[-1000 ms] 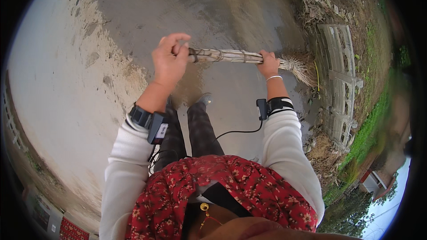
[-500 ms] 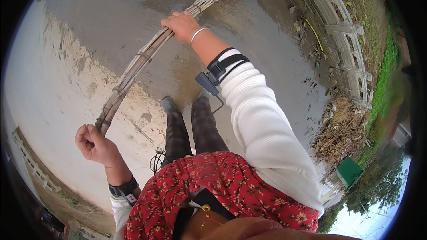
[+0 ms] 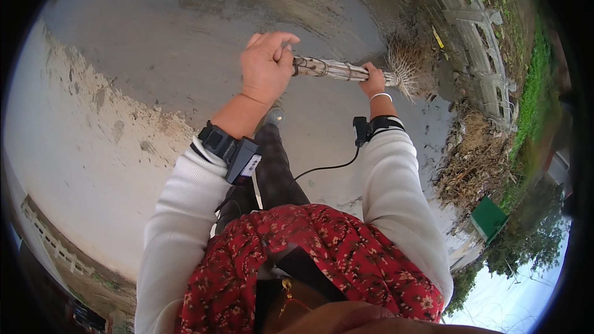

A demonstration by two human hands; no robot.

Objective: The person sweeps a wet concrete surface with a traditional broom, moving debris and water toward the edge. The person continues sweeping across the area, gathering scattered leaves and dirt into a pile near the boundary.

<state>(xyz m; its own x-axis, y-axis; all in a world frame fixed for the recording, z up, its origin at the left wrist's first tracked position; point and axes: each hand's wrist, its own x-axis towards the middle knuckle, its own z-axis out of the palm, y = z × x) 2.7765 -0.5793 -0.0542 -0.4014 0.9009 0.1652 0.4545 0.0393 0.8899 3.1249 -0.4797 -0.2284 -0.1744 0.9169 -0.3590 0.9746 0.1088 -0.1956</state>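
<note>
A long broom [image 3: 331, 69] of bundled, bound sticks lies across the view, its splayed twig bristles [image 3: 408, 71] on the wet ground at the right. My left hand [image 3: 267, 65] closes round the top end of the handle. Lower on the handle, close to the bristles, my right hand [image 3: 373, 80] grips the sticks. Both arms are stretched out ahead, each with a black device strapped at the forearm. A cable runs from the right device [image 3: 362, 130] toward my waist.
Wet, muddy pavement [image 3: 154, 55] spreads ahead, with a dry pale strip at the left. Along the right side stands a concrete railing [image 3: 479, 31], with heaped dry leaves and debris [image 3: 473, 167] at its foot. A green box [image 3: 488, 219] stands beyond the heap. My shoe [image 3: 275, 115] is below the broom.
The bristles have swept rightward to the debris by the railing. My left hand has come up and across to the middle, and my right hand has moved right and slightly down.
</note>
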